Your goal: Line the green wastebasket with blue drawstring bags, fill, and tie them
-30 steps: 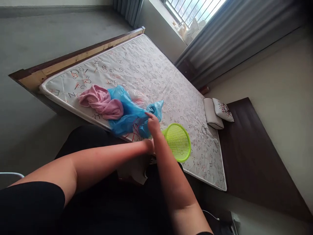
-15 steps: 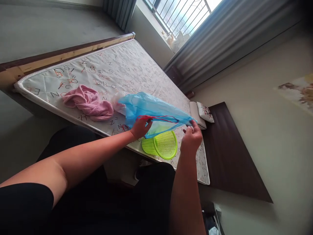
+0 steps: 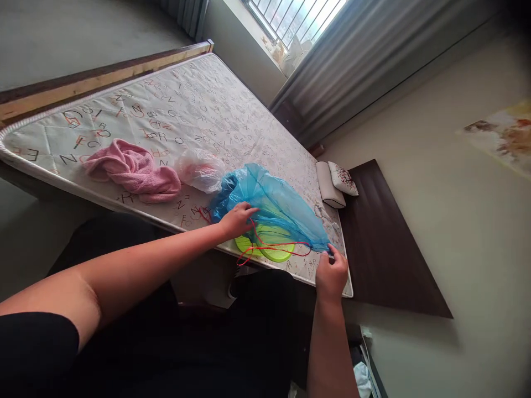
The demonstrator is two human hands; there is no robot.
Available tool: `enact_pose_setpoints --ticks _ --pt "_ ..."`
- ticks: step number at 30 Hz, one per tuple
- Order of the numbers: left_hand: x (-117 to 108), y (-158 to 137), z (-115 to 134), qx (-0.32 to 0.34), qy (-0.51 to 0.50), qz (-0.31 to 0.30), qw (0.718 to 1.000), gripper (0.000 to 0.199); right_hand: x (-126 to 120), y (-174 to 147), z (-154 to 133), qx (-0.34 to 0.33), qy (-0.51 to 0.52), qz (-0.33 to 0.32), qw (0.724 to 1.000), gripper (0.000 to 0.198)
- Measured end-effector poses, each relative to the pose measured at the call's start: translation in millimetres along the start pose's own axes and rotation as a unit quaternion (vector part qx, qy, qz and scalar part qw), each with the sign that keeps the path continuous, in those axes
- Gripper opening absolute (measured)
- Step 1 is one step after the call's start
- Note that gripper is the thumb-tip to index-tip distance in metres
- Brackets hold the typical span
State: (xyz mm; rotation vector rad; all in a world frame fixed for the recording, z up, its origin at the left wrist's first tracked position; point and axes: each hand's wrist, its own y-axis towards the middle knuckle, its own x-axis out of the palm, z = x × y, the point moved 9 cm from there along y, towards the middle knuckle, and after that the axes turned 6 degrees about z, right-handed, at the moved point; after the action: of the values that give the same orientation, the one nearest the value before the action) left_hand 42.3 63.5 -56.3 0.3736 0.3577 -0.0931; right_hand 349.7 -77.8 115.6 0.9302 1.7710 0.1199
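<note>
A thin blue plastic bag point(image 3: 282, 202) with a red drawstring point(image 3: 277, 245) is stretched between my two hands. My right hand point(image 3: 332, 273) pinches its gathered right end. At the bag's near left edge, my left hand point(image 3: 237, 221) has its fingers closed on the film, and the red string hangs in a loop beside them. Below and partly behind the bag lies a lime-green mesh basket point(image 3: 276, 253), much of it covered. Left of the bag, a clear plastic bag point(image 3: 201, 170) with something pinkish inside rests on the mattress, next to a crumpled pink towel point(image 3: 136, 172).
The letter-printed mattress point(image 3: 232, 121) sits in a wooden bed frame point(image 3: 124, 72). Two pillows point(image 3: 337, 185) lie near the dark headboard point(image 3: 385, 249). Behind the bed are a grey curtain point(image 3: 352, 72) and a barred window point(image 3: 296, 19).
The blue bag's right end has moved down with my right hand and now covers more of the basket. The red string hangs looser and lower. More of the clear bag shows.
</note>
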Motion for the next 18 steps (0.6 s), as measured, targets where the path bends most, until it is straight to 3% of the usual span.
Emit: enact_pose_setpoints --ticks 3,6,10,15,18 --pt "4 1 -3 -0.004 -0.003 0.004 1.000 0.027 15 -10 -4 -0.038 -0.013 0.001 0.999 0.065" --pt "1 6 -3 -0.015 -0.018 0.009 1.000 0.023 33 -33 -37 -0.153 -0.020 -0.008 0.988 0.064" --pt "-8 14 -1 -0.042 -0.046 0.009 0.998 0.025 83 -82 -88 -0.275 -0.065 -0.151 0.947 0.079" --pt "-24 23 6 -0.047 -0.127 0.006 0.991 0.033 129 -115 -141 -0.315 -0.055 -0.208 0.925 0.098" --pt "-38 26 13 -0.023 -0.139 0.035 0.989 0.035 141 -101 -160 -0.273 -0.015 -0.196 0.942 0.078"
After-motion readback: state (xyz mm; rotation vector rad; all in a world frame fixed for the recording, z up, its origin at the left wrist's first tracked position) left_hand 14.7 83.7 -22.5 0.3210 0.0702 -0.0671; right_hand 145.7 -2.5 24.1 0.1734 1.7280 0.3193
